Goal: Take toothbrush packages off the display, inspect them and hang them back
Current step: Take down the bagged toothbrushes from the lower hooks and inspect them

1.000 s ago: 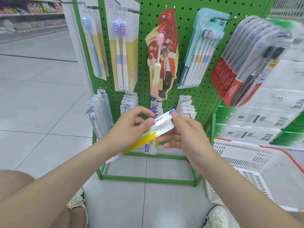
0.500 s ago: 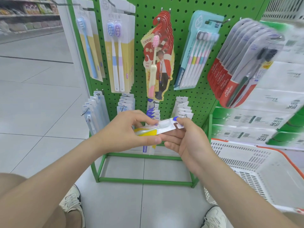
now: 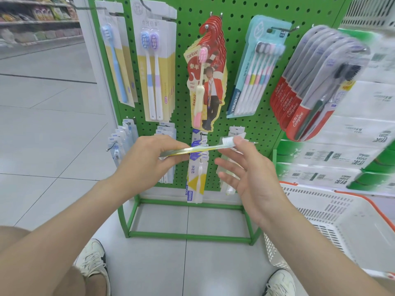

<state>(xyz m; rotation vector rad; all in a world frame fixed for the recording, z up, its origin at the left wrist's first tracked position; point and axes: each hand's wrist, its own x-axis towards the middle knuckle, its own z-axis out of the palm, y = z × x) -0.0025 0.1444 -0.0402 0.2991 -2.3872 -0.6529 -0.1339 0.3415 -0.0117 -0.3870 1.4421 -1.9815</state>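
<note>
Person's crouched in front of the green rack (image 3: 239, 18), and the yellow pack (image 3: 205, 148) is off its hook, held flat and edge-on across the lower row, a bit above the board's bottom edge. Left hand (image 3: 147, 161) has the handle end gripped, fingers curled over it. Right hand (image 3: 250, 174) is loose, fingers spread, just the thumb touching the brush-head end. Room-wise: lots of bare floor (image 3: 42, 135) off the rack's left edge. The right side's tight, with a white basket (image 3: 342, 221) sitting just beside the rack's right foot, under the right forearm.
</note>
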